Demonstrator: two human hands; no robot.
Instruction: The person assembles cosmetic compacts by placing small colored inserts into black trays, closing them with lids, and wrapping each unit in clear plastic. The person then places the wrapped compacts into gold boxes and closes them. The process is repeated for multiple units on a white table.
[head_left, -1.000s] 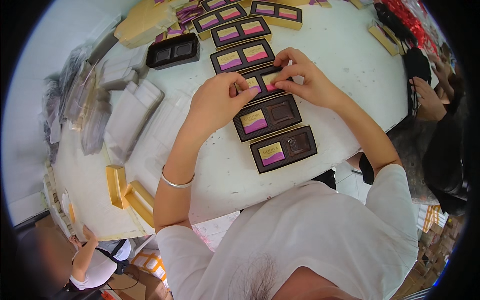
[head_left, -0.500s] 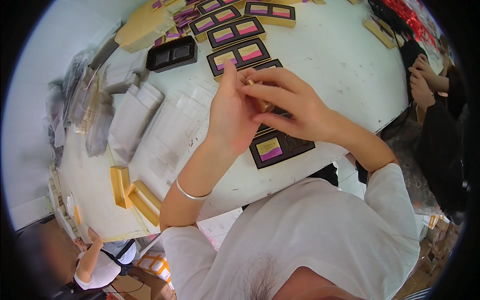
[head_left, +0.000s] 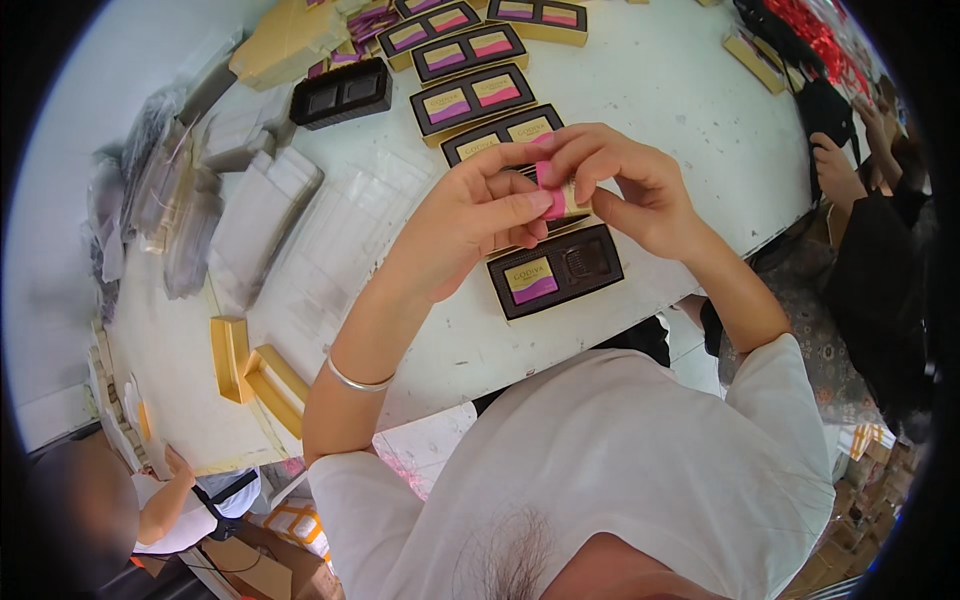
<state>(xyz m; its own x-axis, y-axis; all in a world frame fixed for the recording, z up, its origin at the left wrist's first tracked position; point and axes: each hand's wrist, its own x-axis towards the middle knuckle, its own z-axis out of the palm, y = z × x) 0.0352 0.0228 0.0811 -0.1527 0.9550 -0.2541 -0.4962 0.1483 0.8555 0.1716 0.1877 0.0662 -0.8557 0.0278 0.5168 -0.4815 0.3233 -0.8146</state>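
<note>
In front of my chest, my left hand (head_left: 478, 212) pinches a small gold and pink packet (head_left: 556, 196) between thumb and fingers. Curled fingers of my right hand (head_left: 645, 195) grip its other side. Just below the hands lies a black two-compartment tray (head_left: 510, 306); a gold and purple packet (head_left: 532, 281) fills its left compartment, while the right compartment (head_left: 588, 262) is bare. Partly under my fingers is another black tray in a gold box (head_left: 482, 140) with gold packets in it. Beyond it, a similar box (head_left: 472, 100) holds one purple and one pink packet.
Several more filled boxes (head_left: 467, 52) run toward the far edge. An unfilled black tray (head_left: 342, 95) sits left of them, near clear plastic sleeves (head_left: 265, 215). Gold box parts (head_left: 275, 385) lie at the table's left edge. Other people's hands (head_left: 838, 172) are at the right.
Both hands have turned and shifted to the right, bringing the pink side of the packet into view. The box beyond my fingers shows more now.
</note>
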